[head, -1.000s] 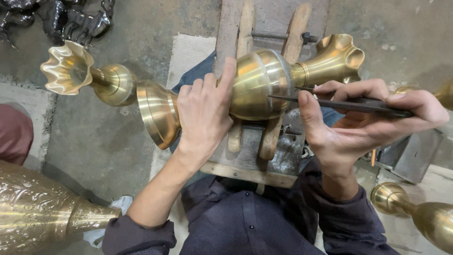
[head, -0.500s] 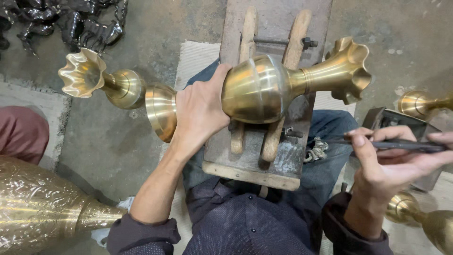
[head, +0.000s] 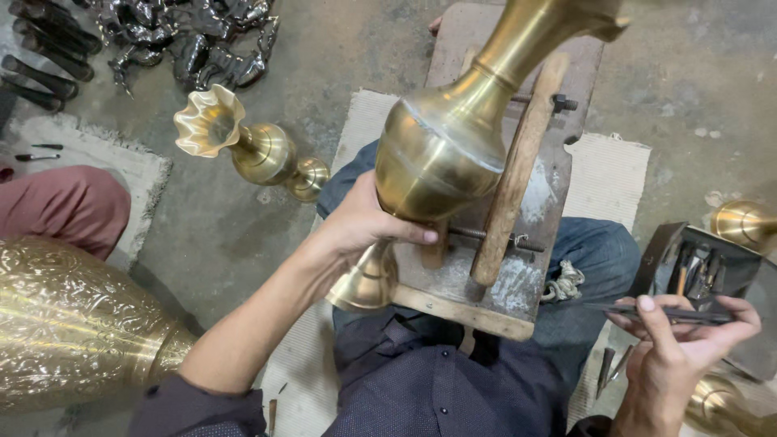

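We see the left hand [head: 356, 231] clamped around the narrow waist of a smooth brass vase [head: 441, 162], thumb across the lower belly, at the centre of the frame. The vase is polished, bulbous in the middle, with a flared foot at lower left and a slim neck rising to the upper right (its long axis runs diagonally, mouth out of frame at the top). It rests above a worn wooden clamp block [head: 494, 243] fitted with two timber bars and a threaded steel rod. The right hand [head: 680, 340], lower right, is closed on a thin dark metal tool [head: 660, 311] held roughly level. Behind it stands an open dark tool box [head: 704, 271]. A second fluted brass vase [head: 243, 142] lies upper left; an embossed brass vessel [head: 77, 324] fills the lower left.
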